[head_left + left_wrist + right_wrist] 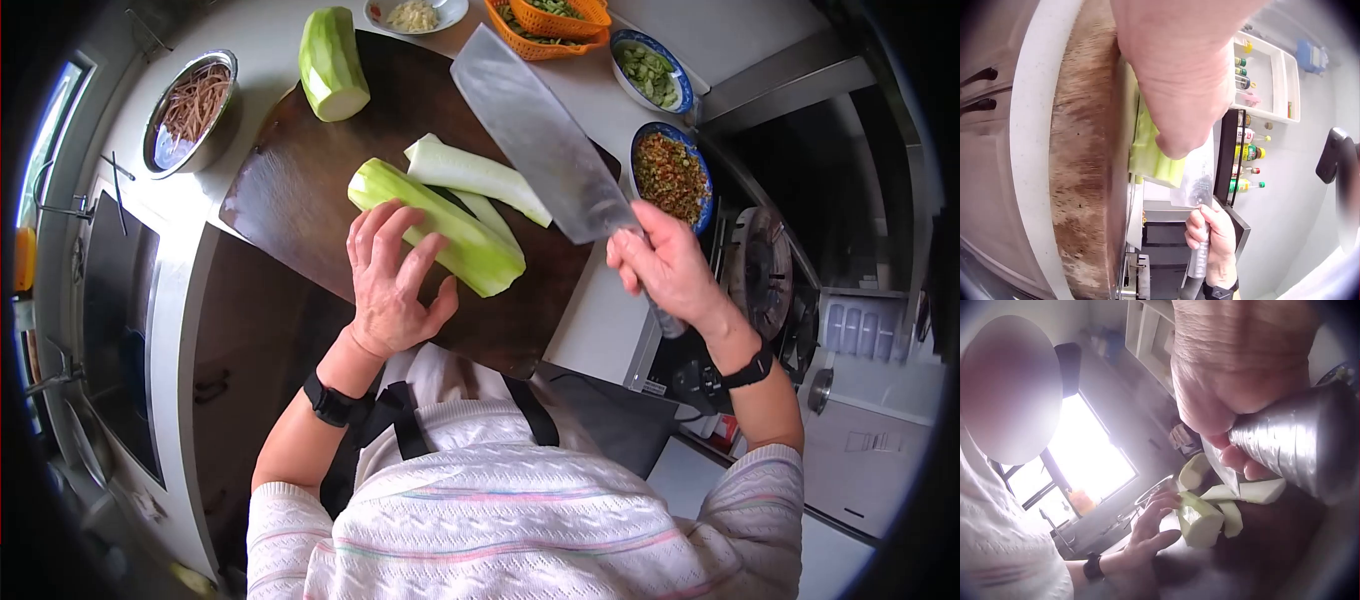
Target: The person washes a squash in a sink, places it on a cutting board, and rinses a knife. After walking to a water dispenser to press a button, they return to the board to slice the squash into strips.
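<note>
My left hand (392,285) rests spread fingers on a peeled green gourd piece (455,235) lying on the dark cutting board (290,190); its thumb stands apart from the piece. Behind that lie paler cut pieces (480,178). A cleaver (545,135) is held by the handle in my right hand (670,265), its blade above the board's right side. In the left wrist view the blade (1194,178) shows beyond the gourd piece (1154,156). The right wrist view shows my right hand (1241,369) round the handle (1285,444) and my left hand (1147,534) at the gourd.
A larger peeled gourd (333,65) lies at the board's back left. Around the board stand a metal bowl of brown strips (195,105), a dish of chopped white bits (413,15), orange baskets (550,30), two blue-rimmed bowls (650,75) and a stove burner (758,270) at right.
</note>
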